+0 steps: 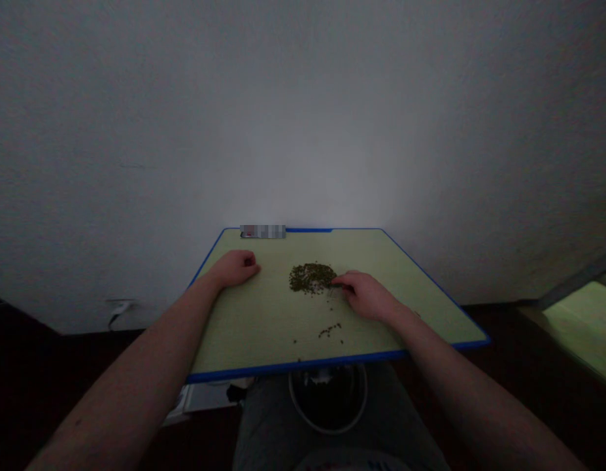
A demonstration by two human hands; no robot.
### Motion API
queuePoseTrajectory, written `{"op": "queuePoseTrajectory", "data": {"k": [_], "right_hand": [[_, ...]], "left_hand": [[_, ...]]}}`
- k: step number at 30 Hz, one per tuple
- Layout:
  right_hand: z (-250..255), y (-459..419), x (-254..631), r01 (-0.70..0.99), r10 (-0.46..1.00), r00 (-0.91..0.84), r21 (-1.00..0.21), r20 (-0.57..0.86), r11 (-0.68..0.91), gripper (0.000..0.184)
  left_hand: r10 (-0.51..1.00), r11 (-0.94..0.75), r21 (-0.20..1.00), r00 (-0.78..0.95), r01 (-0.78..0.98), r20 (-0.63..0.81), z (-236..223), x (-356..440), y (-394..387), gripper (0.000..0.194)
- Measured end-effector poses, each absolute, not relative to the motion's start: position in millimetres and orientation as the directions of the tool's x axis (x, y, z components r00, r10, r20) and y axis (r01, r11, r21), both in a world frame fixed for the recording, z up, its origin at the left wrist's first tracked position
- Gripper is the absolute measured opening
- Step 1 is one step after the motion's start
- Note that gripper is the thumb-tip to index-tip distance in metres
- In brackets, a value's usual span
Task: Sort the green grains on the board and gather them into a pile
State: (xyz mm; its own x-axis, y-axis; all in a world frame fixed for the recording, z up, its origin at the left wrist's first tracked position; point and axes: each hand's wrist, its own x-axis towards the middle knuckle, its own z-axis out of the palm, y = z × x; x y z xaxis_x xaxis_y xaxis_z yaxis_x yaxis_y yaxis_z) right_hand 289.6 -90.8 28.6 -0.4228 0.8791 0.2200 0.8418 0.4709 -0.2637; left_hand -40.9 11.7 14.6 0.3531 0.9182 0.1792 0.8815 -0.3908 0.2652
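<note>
A loose heap of small greenish-brown beans or seeds (pixel 310 277) lies spread on the pale yellow-green table top (pixel 263 327). My right hand (pixel 365 294) is at the heap's right edge. Its index finger is stretched out and touches the grains, while the other fingers bend underneath, apart from that fingertip. To the left of the heap, my left hand (pixel 236 268) rests on the table with its fingers loosely curled, and nothing shows in it. A few stray grains (pixel 329 331) are scattered nearer the table's front edge.
A metal bowl (pixel 328 428) with dark contents sits between the person's legs, below the table's blue front edge (pixel 352 359). At the back left of the table lies a flat, blurred-out object (pixel 262 231). A wall (pixel 303 131) rises behind the table.
</note>
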Motion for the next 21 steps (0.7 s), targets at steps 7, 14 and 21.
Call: {"op": "queuePoseTrajectory", "data": {"k": [7, 14, 21], "right_hand": [[27.9, -107.2, 299.2, 0.893, 0.929, -0.317, -0.272, 0.189, 0.359, 0.037], [29.0, -114.7, 296.5, 0.884, 0.924, -0.331, -0.279, 0.192, 0.375, 0.036], [27.9, -109.8, 281.5, 0.873, 0.905, -0.374, -0.254, 0.201, 0.417, 0.037]], "left_hand": [[0.925, -0.375, 0.274, 0.342, 0.886, 0.164, 15.7, -40.2, 10.0, 0.028], [0.922, -0.382, 0.273, 0.347, 0.883, 0.171, 10.6, -42.6, 14.2, 0.028], [0.913, -0.403, 0.258, 0.368, 0.878, 0.175, 14.0, -41.8, 11.9, 0.028]]}}
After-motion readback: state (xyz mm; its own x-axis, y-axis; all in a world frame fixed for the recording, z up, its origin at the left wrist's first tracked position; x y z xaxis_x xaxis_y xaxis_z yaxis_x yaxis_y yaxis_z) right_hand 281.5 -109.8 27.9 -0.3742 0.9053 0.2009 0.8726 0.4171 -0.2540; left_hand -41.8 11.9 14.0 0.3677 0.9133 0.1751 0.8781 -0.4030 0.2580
